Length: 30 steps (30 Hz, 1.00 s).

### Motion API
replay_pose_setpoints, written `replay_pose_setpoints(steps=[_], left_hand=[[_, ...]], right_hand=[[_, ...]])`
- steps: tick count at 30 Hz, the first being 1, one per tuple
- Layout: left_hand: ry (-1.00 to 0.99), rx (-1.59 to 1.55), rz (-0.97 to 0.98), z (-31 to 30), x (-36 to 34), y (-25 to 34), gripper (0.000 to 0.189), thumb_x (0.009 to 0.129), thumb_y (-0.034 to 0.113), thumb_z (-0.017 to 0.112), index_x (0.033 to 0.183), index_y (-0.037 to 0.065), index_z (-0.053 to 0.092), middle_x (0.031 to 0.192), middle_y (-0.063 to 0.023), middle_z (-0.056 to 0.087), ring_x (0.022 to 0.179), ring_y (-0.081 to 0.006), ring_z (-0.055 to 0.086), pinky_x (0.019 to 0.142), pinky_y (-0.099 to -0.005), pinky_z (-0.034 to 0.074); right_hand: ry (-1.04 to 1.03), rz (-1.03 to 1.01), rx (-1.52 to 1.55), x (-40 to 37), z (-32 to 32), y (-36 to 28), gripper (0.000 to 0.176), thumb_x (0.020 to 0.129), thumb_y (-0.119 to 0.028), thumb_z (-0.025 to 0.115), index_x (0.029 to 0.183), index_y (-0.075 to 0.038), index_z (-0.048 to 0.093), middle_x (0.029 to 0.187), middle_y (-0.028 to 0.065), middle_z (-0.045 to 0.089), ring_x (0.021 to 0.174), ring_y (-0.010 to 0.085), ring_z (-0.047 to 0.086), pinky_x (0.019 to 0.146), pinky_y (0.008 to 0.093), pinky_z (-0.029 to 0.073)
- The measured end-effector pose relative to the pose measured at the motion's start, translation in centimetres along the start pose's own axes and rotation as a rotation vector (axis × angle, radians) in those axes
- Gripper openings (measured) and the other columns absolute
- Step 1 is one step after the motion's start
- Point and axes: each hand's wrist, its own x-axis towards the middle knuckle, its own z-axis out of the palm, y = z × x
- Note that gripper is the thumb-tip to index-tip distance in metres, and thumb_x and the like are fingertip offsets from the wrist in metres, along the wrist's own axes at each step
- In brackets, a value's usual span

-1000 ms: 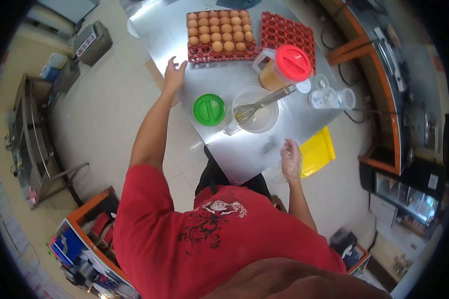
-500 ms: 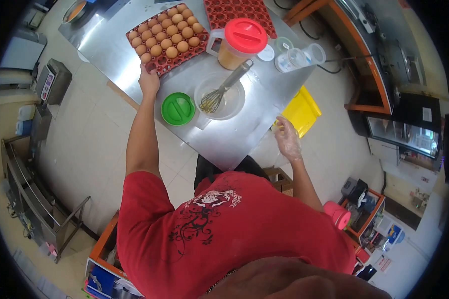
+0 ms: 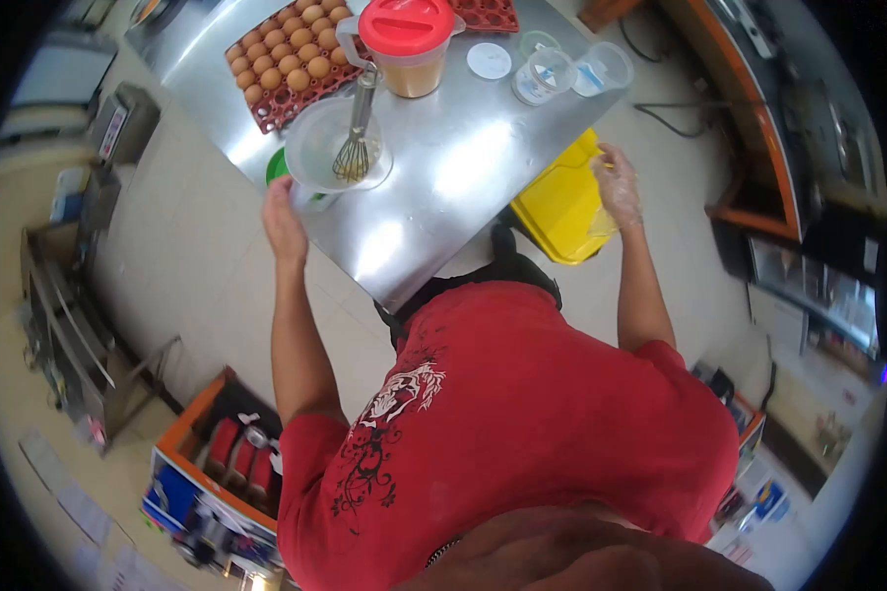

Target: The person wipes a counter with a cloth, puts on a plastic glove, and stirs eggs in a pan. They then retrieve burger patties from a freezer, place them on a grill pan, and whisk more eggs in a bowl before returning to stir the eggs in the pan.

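My left hand (image 3: 284,222) is at the left edge of the metal table, bare, fingers stretched out and fingertips right at a green lid (image 3: 277,165). The lid is mostly hidden by a clear plastic mixing jug (image 3: 303,148) with a handle. A wire whisk (image 3: 358,123) stands tilted in this jug. My right hand (image 3: 618,189) wears a clear plastic glove, its fingers bent over the upper right edge of a yellow plastic bin (image 3: 559,202) below the table's right edge.
Behind the whisk stands a red-lidded jug (image 3: 411,59) of yellowish liquid. Brown eggs fill most of a red tray (image 3: 284,110); another red tray (image 3: 488,14) lies farther back. Clear tubs (image 3: 544,79) and a white lid (image 3: 489,61) are at the right. Table edge (image 3: 350,271) lies before me.
My left hand has left the egg tray and come back to the green lid. The mixing jug now overlaps the lid. My right hand has reached the yellow bin, which shows more; the view has shifted.
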Motion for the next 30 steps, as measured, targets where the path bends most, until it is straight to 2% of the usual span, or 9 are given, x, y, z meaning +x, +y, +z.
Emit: replay_pose_setpoints(steps=[3,8,12,17,21,23,27,29,30], left_hand=[[0.161,-0.056,0.004,5.0,-4.8,1.1,0.039,0.110,0.032,0.044,0.098,0.001,0.064,0.089,-0.0059,0.064,0.083,-0.0152,0.059,0.079,-0.0315,0.049],[0.285,-0.139,-0.058,10.3,-8.0,0.1,0.043,0.111,0.035,0.042,0.093,0.003,0.062,0.077,-0.0050,0.061,0.070,-0.0126,0.052,0.068,-0.0304,0.045],[0.177,-0.134,-0.058,13.5,-9.8,1.6,0.041,0.110,0.037,0.046,0.093,0.003,0.061,0.078,-0.0010,0.056,0.074,-0.0103,0.054,0.067,-0.0276,0.046],[-0.059,-0.191,-0.013,17.8,-10.2,3.3,0.046,0.111,0.041,0.043,0.085,0.004,0.054,0.075,0.0009,0.051,0.071,-0.0096,0.049,0.070,-0.0294,0.046],[-0.244,-0.163,0.036,18.7,-10.2,1.3,0.041,0.109,0.038,0.050,0.097,0.001,0.061,0.079,-0.0018,0.055,0.076,-0.0116,0.051,0.071,-0.0290,0.046],[-0.321,-0.076,0.034,18.6,-9.9,3.4,0.039,0.109,0.037,0.050,0.100,0.001,0.061,0.080,-0.0039,0.056,0.076,-0.0133,0.051,0.072,-0.0297,0.046],[-0.175,-0.078,0.095,18.7,-10.2,3.9,0.035,0.109,0.034,0.051,0.113,0.000,0.060,0.093,-0.0100,0.064,0.088,-0.0182,0.059,0.082,-0.0321,0.049],[-0.102,-0.076,0.098,18.0,-10.8,4.9,0.036,0.108,0.032,0.052,0.120,-0.001,0.059,0.102,-0.0129,0.067,0.097,-0.0214,0.063,0.090,-0.0334,0.049],[-0.104,-0.074,0.088,17.5,-11.1,4.8,0.037,0.108,0.029,0.051,0.127,-0.002,0.057,0.117,-0.0163,0.065,0.111,-0.0257,0.063,0.099,-0.0351,0.048]], right_hand=[[-0.126,-0.039,0.073,4.9,-1.5,3.6,0.042,0.096,-0.025,0.066,0.135,-0.009,0.062,0.115,0.0126,0.067,0.100,0.0242,0.066,0.088,0.0372,0.053],[-0.125,-0.142,0.021,4.0,-6.3,0.5,0.042,0.096,-0.024,0.066,0.134,-0.006,0.061,0.111,0.0112,0.065,0.099,0.0196,0.064,0.087,0.0341,0.052],[-0.158,-0.093,0.255,0.8,-6.3,1.9,0.040,0.097,-0.021,0.065,0.134,-0.006,0.061,0.108,0.0100,0.065,0.097,0.0185,0.063,0.088,0.0323,0.052],[-0.096,-0.078,0.170,-6.3,-4.8,3.1,0.037,0.097,-0.018,0.065,0.132,-0.007,0.062,0.106,0.0089,0.063,0.096,0.0174,0.062,0.087,0.0313,0.051],[-0.151,-0.048,0.185,-11.8,-4.0,1.4,0.037,0.097,-0.018,0.065,0.133,-0.007,0.063,0.106,0.0089,0.064,0.097,0.0177,0.062,0.088,0.0323,0.052],[-0.209,-0.015,0.230,-13.9,-4.0,0.9,0.039,0.097,-0.019,0.065,0.134,-0.006,0.062,0.108,0.0090,0.065,0.098,0.0181,0.062,0.089,0.0324,0.051],[-0.296,-0.030,0.324,-13.1,-3.3,-3.3,0.040,0.099,-0.022,0.064,0.136,-0.008,0.062,0.111,0.0063,0.064,0.100,0.0146,0.061,0.088,0.0269,0.048],[-0.340,0.020,0.536,-12.6,-4.0,-5.4,0.035,0.100,-0.023,0.064,0.130,-0.006,0.065,0.112,0.0069,0.067,0.100,0.0148,0.064,0.087,0.0278,0.049],[-0.363,0.056,0.662,-11.7,-4.1,-6.1,0.033,0.100,-0.022,0.064,0.127,-0.004,0.066,0.112,0.0077,0.068,0.100,0.0147,0.064,0.087,0.0283,0.049]])
